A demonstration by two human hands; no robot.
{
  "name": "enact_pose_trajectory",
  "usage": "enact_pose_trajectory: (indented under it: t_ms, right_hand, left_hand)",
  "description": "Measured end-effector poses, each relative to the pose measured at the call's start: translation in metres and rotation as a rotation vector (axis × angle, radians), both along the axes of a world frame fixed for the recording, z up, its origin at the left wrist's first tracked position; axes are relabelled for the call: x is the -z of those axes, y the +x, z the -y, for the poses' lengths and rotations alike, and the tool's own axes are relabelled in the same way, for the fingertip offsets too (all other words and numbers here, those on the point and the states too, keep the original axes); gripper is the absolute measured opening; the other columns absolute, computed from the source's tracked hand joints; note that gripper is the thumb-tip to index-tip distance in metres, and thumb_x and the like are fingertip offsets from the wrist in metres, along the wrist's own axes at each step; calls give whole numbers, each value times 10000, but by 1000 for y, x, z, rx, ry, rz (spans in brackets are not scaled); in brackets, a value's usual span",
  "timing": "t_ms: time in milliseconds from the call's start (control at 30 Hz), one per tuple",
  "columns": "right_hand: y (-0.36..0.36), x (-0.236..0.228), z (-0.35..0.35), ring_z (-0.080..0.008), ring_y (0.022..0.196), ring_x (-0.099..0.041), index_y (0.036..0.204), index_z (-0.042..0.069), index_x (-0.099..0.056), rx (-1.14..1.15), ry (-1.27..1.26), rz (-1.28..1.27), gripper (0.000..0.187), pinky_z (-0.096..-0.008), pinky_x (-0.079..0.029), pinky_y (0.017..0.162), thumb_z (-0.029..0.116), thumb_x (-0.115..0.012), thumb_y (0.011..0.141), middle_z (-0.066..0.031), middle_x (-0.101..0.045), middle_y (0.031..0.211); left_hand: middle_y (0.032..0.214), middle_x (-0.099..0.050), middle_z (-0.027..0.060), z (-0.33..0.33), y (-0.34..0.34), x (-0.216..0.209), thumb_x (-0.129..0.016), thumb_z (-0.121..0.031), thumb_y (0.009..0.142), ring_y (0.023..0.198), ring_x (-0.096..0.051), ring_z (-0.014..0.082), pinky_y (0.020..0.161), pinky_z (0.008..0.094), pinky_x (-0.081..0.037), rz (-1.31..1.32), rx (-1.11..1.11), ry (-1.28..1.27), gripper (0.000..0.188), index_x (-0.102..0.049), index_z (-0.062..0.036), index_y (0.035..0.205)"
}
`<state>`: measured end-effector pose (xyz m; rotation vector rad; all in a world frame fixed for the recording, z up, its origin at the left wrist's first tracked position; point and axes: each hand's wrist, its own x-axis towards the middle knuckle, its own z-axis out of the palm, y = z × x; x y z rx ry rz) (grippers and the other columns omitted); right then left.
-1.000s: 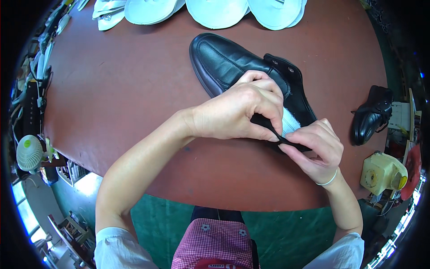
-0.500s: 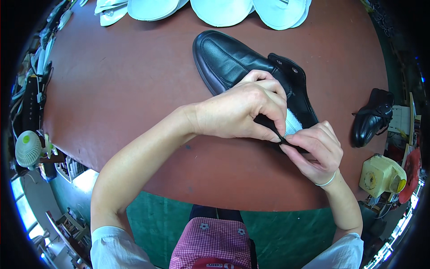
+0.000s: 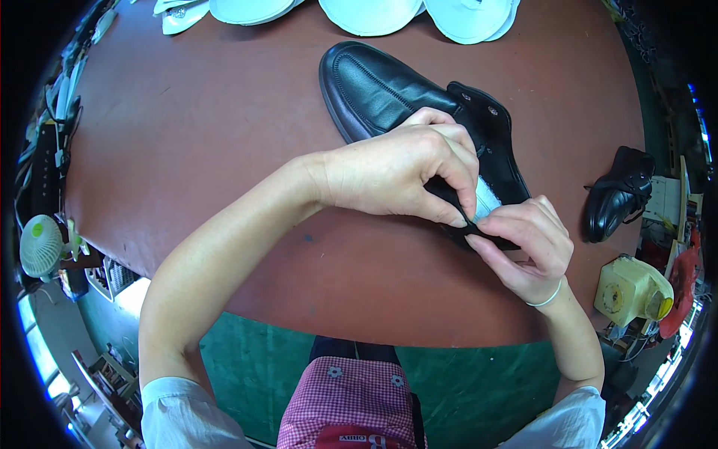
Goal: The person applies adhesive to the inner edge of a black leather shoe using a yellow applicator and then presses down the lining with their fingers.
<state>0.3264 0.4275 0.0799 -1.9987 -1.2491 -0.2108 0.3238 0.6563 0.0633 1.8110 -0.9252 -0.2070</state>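
A black leather shoe (image 3: 378,84) lies on the reddish-brown tabletop (image 3: 187,135), toe toward the far left and opening toward me. My left hand (image 3: 411,168) reaches across its near side, thumb and forefinger pinching the black edge of the opening. Close beside it, my right hand (image 3: 532,243) has thumb and fingers at the same edge, by the heel. A pale insole (image 3: 486,198) shows inside the shoe between the hands. The shoe's raised flap (image 3: 482,105) has metal eyelets. My fingers partly hide the pinched edge.
Several white rounded pieces (image 3: 370,15) lie along the far edge. Another black shoe (image 3: 619,194) with laces stands at the right edge, near a cream rotary telephone (image 3: 632,288). A small pale fan (image 3: 43,247) is beyond the table's left edge.
The view has shifted slightly, so the scene sits a little higher and further left. My right thumb and fingers have parted a little at the shoe's edge; the left hand keeps its pinch.
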Motion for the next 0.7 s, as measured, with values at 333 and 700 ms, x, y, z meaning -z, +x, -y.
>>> enact_pose_trajectory:
  t_ms: [333,700]
  right_hand:
    - [1,-6,-4,-144,562,-546,794,68,-666,-22,-92,115,214,-269,-332,508,65,-797,625,-23,-629,709]
    - [-1,-7,-8,-170,548,-547,753,69,-643,-3,-133,76,205,-282,-344,485,64,-796,616,-34,-593,662]
  left_hand:
    - [840,-634,-45,2,0,4,-727,-201,776,987,-513,153,1037,387,-214,-16,-31,-39,106,-702,-115,833]
    - [830,-621,-25,4,-4,3,-720,-188,767,957,-516,164,1028,379,-232,-49,-34,42,129,-689,-84,837]
